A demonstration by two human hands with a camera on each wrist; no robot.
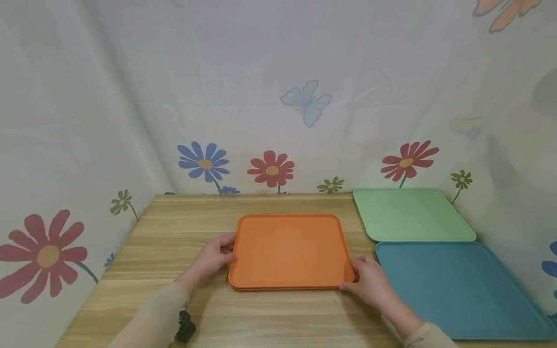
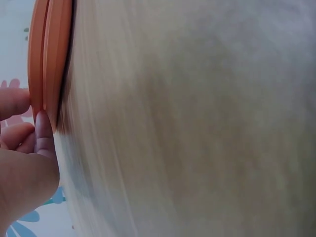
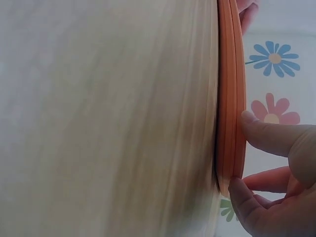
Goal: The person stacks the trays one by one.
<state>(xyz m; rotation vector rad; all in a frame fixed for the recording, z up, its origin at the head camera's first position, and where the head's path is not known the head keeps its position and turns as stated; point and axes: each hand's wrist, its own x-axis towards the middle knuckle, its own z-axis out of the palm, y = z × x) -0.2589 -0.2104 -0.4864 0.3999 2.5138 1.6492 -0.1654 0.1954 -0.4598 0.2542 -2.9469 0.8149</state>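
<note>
A stack of orange trays (image 1: 290, 251) lies flat on the wooden table, edges nearly flush. Seams between the layered rims (image 2: 48, 54) show in both wrist views. My left hand (image 1: 216, 253) holds the stack's left edge, one fingertip (image 2: 45, 129) right at the seam and another on the upper tray's rim. On the opposite side, my right hand (image 1: 370, 280) grips the near right corner, thumb and fingers bent at the stacked rims (image 3: 232, 98). To the right lie a green tray (image 1: 413, 215) at the back and a larger blue tray (image 1: 461, 290) in front.
The wood-grain table (image 1: 183, 217) carries all the trays. Behind it and along both sides hangs a pale cloth (image 1: 243, 96) printed with flowers and butterflies. A small black object (image 1: 185, 326) hangs by the left sleeve.
</note>
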